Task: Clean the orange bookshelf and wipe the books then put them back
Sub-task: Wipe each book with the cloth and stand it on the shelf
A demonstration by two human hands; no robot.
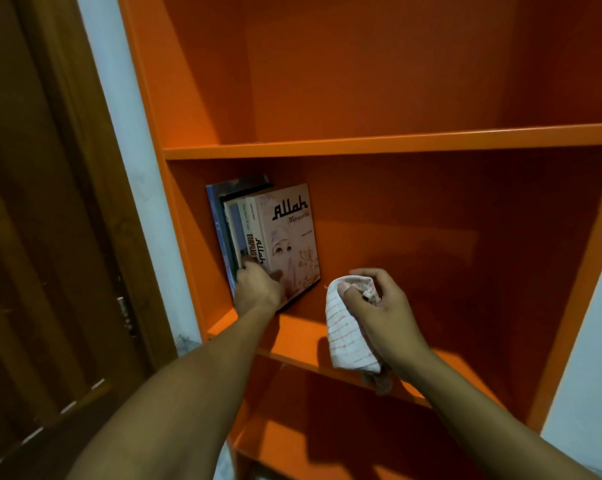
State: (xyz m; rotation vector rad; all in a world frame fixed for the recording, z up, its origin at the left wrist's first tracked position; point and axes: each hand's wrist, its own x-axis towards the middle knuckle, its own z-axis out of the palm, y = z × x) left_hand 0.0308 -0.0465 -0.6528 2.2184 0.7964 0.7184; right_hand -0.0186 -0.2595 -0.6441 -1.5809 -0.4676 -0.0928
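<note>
Books [275, 237] stand upright at the left end of the orange bookshelf's [379, 145] middle shelf, long axes vertical, front cover facing right. Left hand [258, 284] fingers curl around their lower spines; right hand [382, 306] fingers clutch a checked cloth [348, 337].

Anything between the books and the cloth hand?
Nothing: in the head view, only bare orange shelf separates the books from the right hand holding the cloth.

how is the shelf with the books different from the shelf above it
The middle shelf holds a few books standing at its left end; the upper shelf shows nothing on it. The left hand grips the books and the right hand holds a cloth over the middle shelf; neither reaches the upper shelf. Both are orange.
</note>
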